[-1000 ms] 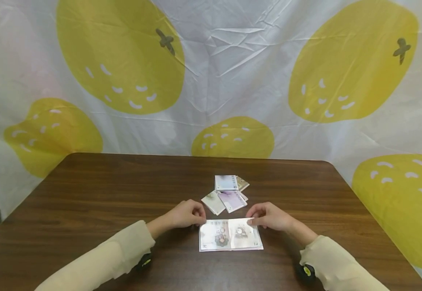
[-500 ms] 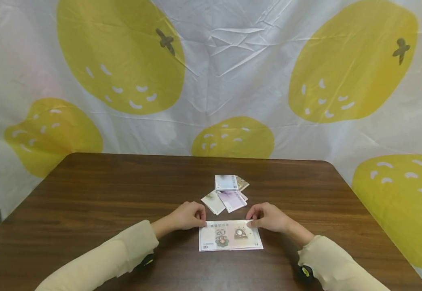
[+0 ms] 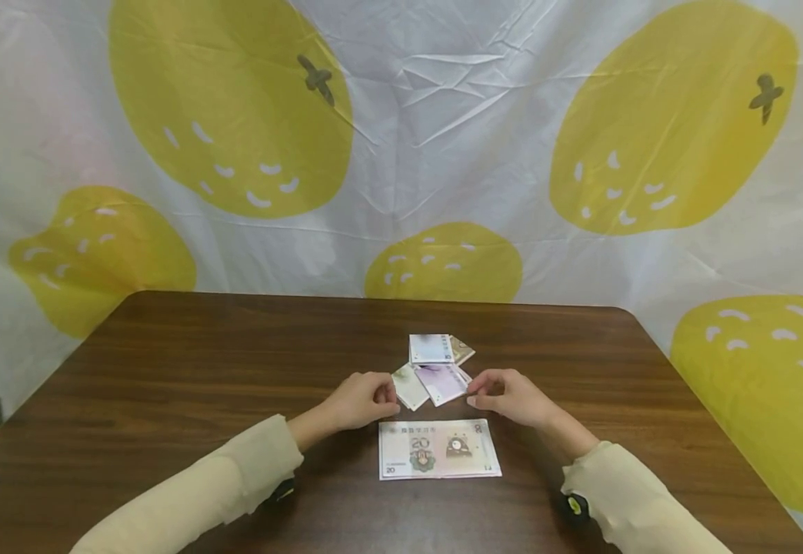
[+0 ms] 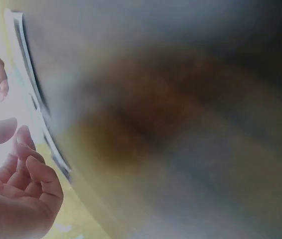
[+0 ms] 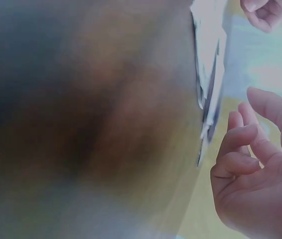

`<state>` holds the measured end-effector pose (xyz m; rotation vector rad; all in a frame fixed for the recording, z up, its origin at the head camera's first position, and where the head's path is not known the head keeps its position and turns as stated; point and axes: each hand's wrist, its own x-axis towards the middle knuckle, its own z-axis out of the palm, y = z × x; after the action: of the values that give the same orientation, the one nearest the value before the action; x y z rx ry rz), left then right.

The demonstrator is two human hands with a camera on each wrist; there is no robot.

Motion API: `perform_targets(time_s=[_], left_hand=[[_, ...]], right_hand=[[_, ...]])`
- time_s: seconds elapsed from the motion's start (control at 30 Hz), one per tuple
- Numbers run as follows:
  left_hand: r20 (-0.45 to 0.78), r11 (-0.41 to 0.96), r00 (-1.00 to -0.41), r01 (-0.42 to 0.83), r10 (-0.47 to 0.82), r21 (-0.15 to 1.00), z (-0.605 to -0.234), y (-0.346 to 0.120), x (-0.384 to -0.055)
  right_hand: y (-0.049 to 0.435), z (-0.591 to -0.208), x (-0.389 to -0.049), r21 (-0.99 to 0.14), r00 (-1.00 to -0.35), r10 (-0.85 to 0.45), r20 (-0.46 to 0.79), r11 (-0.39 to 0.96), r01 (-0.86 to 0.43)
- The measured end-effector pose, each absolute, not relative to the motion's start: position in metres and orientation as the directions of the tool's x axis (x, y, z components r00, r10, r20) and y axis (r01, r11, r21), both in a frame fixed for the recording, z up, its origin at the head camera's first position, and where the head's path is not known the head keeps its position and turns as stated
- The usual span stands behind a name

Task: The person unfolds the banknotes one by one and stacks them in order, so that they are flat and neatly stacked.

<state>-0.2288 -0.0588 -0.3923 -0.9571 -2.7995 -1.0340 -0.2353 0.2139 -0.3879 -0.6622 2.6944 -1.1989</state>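
purple note (image 3: 441, 383) (head view), illegibly small in detail

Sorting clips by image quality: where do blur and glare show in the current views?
Head view: the flat banknote shows a legible 20, creases on the backdrop shine; left wrist: frame largely out of focus, white glare behind the left hand; right wrist: similar blur, softer glare beyond the right hand.

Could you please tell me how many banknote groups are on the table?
2: the flat notes nearer the camera, and the overlapping folded notes beyond them. Individual notes underneath may be hidden.
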Motion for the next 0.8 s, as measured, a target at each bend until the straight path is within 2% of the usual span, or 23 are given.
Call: perform_targets(time_s=[0.5,0.8], left_hand=[[0.22,0.633,-0.905,0.413,0.363,0.655,-0.39,-0.06,-0.271],[0.049,0.588,-0.964,0.198,0.26,0.784,-0.386,-0.05,-0.29]], right_hand=[[0.22,-0.39,-0.273,-0.842,-0.958,-0.281,0.059,0.502,-0.199],[0.212,-0.39,-0.292,-0.889,-0.989,-0.123,-0.077,0.457,0.012]])
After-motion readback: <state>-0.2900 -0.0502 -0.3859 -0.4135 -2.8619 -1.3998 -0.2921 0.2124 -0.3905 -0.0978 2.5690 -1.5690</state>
